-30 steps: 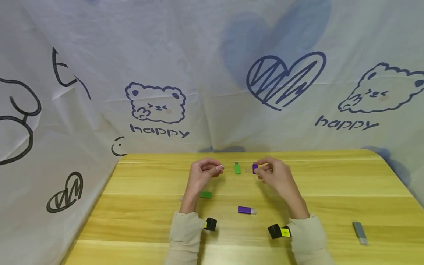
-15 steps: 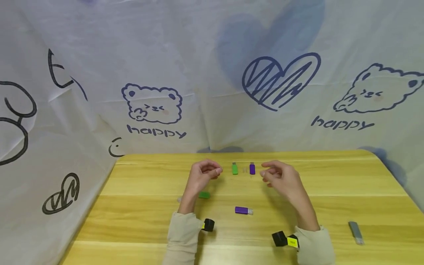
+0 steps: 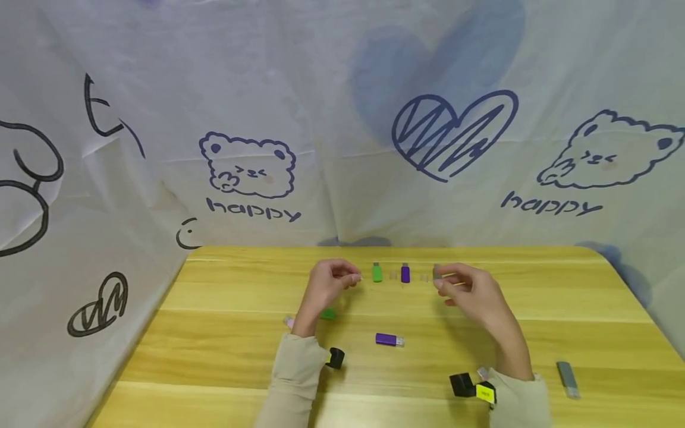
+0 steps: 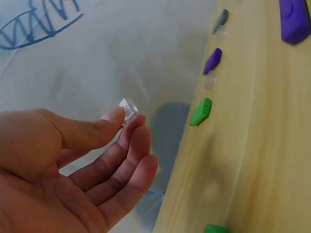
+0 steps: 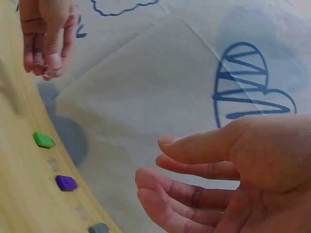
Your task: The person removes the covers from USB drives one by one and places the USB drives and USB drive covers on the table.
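Observation:
My left hand (image 3: 333,286) pinches a small clear plastic cap (image 4: 129,112) between thumb and forefinger, above the back left of the table. A green USB stick (image 3: 377,273), a purple USB stick (image 3: 405,274) and a grey USB stick (image 5: 99,228) form a row near the back edge. Clear caps (image 3: 393,275) lie in the gaps between them. Beside the grey stick is my right hand (image 3: 473,297); its thumb and fingers are apart with nothing between them in the right wrist view.
Nearer on the wooden table (image 3: 241,368) are another purple USB stick (image 3: 386,339), another green one (image 3: 328,314) partly behind the left wrist, and a second grey one (image 3: 566,375) at right. Pale ends of other pieces peek out by each wrist. A printed cloth (image 3: 342,119) hangs behind.
My right hand has left the purple stick in the back row and moved right, to the grey stick. The left hand stays nearly in place with the cap.

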Motion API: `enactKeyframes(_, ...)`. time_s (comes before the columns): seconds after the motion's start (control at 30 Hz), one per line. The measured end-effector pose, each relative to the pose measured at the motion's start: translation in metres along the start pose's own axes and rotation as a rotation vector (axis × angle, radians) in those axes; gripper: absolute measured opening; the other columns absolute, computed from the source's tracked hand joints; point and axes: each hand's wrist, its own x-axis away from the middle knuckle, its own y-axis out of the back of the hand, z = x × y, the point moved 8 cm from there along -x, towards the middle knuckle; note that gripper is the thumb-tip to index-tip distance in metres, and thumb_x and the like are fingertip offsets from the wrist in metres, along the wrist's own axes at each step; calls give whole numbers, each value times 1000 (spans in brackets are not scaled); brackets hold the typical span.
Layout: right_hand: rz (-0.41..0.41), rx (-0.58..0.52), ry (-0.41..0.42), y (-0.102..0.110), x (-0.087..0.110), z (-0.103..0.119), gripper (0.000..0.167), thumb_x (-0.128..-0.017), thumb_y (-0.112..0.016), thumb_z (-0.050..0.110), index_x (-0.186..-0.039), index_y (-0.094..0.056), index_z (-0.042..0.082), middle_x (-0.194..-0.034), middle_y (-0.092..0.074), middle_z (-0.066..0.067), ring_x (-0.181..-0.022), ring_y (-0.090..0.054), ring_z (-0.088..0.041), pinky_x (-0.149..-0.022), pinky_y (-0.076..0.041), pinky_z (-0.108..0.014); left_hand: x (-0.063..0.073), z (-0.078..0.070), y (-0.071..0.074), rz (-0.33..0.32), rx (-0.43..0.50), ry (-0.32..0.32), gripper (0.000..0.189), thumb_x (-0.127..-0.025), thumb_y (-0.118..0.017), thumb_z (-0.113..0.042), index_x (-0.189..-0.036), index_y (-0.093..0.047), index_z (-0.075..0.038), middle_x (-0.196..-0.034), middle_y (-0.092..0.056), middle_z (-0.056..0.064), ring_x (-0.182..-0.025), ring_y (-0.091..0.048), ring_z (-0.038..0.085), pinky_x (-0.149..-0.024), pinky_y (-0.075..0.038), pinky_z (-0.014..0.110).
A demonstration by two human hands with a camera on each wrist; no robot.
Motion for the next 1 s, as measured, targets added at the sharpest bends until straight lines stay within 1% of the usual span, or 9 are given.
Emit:
enactKeyframes(0.1,-21,11,-7,13,4,-3,33,-103,-63,11,-131,-63,-6,-113,-69,-22,-89,-71,-22,-75,-62,-29,-10,-1,-5,17,-100,-1,4,-94,-74,-3,-93,-76,0,-84,-73,8,-79,-68,26,-69,-55,30)
enactKeyframes(0.17,-38,18,-5,23,8,-6,34,-103,-64,12,-131,-62,-6,-113,-69,-23,-87,-71,-18,-75,-61,-27,-18,-3,-8,28,-173,-2,4,-93,-76,-4,-91,-76,0,-83,-73,6,-75,-66,20,-66,-52,26)
enactKeyframes(0.27,-64,32,-9,38,14,-9,37,-103,-64,15,-133,-61,-6,-115,-69,-23,-86,-70,-11,-76,-61,-27,-30,-2,-11,47,-267,-13,4,-90,-79,-5,-88,-77,-2,-80,-72,5,-71,-61,15,-63,-48,24)
enactKeyframes(0.33,-85,39,-13,48,19,-11,39,-103,-65,17,-135,-60,-6,-115,-69,-22,-86,-69,-6,-76,-61,-26,-38,-1,-14,71,-312,-27,5,-89,-80,-5,-85,-78,-3,-79,-72,5,-70,-60,14,-63,-48,23)
enactKeyframes(0.43,-110,40,-20,61,25,-15,42,-104,-65,21,-136,-60,-5,-116,-68,-22,-86,-68,-2,-77,-60,-24,-47,4,-19,121,-346,-34,4,-88,-81,-5,-85,-78,-3,-82,-73,6,-73,-61,16,-66,-48,25)
enactKeyframes(0.57,-128,23,-25,71,32,-21,46,-103,-65,26,-138,-59,-4,-121,-67,-25,-88,-67,1,-77,-60,-23,-55,10,-23,173,-399,-23,5,-87,-82,-6,-87,-78,-3,-86,-73,6,-78,-60,17,-71,-49,28)
enactKeyframes(0.67,-136,18,-27,76,36,-22,48,-103,-65,28,-138,-59,-4,-122,-66,-26,-88,-67,1,-77,-60,-24,-59,13,-25,189,-438,-18,6,-86,-83,-7,-87,-79,-3,-85,-73,5,-77,-59,16,-70,-48,27)
enactKeyframes(0.83,-151,15,-35,82,39,-24,46,-103,-66,26,-137,-59,-5,-122,-67,-26,-87,-67,1,-76,-60,-24,-62,13,-27,211,-475,-14,6,-85,-83,-5,-86,-79,-1,-80,-73,4,-72,-55,13,-65,-45,23)
enactKeyframes(1.0,-156,3,-14,86,38,-23,45,-103,-66,22,-137,-59,-6,-121,-67,-26,-87,-67,2,-76,-59,-22,-62,14,-25,189,-474,-2,6,-84,-84,-3,-83,-79,0,-77,-73,4,-70,-55,12,-63,-44,22)
